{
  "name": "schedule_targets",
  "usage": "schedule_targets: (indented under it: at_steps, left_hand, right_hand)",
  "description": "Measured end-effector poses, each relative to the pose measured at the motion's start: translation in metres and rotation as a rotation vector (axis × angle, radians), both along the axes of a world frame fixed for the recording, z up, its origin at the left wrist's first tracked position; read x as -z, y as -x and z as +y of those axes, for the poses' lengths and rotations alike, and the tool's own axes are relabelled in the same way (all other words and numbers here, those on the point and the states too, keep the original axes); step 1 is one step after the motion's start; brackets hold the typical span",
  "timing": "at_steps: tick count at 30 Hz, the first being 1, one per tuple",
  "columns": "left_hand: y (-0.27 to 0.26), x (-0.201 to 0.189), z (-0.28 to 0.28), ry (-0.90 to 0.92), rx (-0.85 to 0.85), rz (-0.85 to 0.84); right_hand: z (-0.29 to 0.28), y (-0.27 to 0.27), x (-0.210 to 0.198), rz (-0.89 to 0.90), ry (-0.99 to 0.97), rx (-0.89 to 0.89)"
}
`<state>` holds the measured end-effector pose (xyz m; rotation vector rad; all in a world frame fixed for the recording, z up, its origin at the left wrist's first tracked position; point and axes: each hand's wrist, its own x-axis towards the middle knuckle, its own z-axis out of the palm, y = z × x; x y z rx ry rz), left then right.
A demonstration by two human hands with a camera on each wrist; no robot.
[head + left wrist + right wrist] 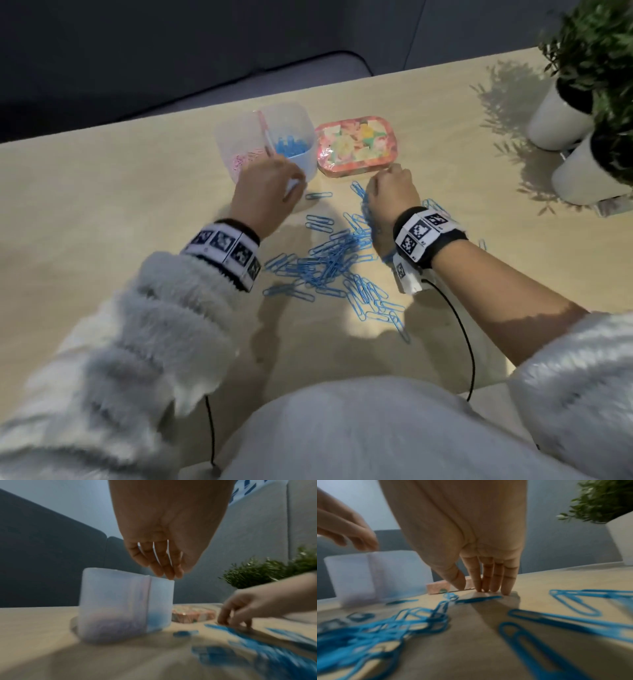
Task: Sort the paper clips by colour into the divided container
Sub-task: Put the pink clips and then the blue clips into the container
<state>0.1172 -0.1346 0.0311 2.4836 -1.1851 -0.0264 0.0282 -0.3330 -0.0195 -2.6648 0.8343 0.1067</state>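
Blue paper clips [337, 263], flowery pink tin [356, 145], white pots [556, 118].

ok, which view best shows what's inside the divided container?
Head view: it looks down into the divided container, with pink clips left of the divider and blue clips right. Both wrist views show only blurred tints through its wall.

**No readable text on your bench**

You have no words, brand names or numbers that can be read in any view. The only signs are the black-and-white square code markers on your wrist bands: a row of them on the left band [224, 251] and a row on the right band [423, 234], with one more on the small white block [406, 275] hanging under your right wrist. Tiny print sits below some markers, too small to read. The floral tin [356, 145] carries a flower pattern only, with no legible lettering.
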Motion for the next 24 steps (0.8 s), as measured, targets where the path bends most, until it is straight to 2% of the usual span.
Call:
schedule_targets:
  at_steps: [2, 5, 8, 10, 14, 18, 20, 24]
  left_hand:
    - [0.015, 0.014, 0.026, -0.111, 0.059, 0.045]
    - [0.033, 0.030, 0.057, -0.227, 0.035, 0.177]
    - [0.047, 0.039, 0.074, -0.283, -0.007, 0.362]
    - [0.053, 0.044, 0.077, -0.281, -0.028, 0.409]
    - [0.059, 0.049, 0.068, -0.239, -0.028, 0.387]
    - [0.063, 0.050, 0.059, -0.184, -0.023, 0.342]
    - [0.064, 0.049, 0.056, -0.167, -0.018, 0.337]
    - [0.065, 0.047, 0.049, -0.193, -0.016, 0.319]
  right_hand:
    - [0.015, -0.007, 0.001, 0.020, 0.015, -0.070]
    - [0.036, -0.016, 0.005, 0.001, -0.011, -0.192]
    - [0.051, -0.023, 0.006, -0.017, -0.039, -0.317]
    - [0.059, -0.023, 0.004, -0.010, -0.024, -0.416]
    - [0.075, -0.004, -0.001, 0.009, -0.043, -0.644]
    - [0.082, 0.023, -0.005, 0.134, -0.018, -0.826]
    - [0.086, 0.032, -0.005, 0.196, 0.064, -0.861]
    - [0.098, 0.041, -0.004, 0.151, 0.140, -0.825]
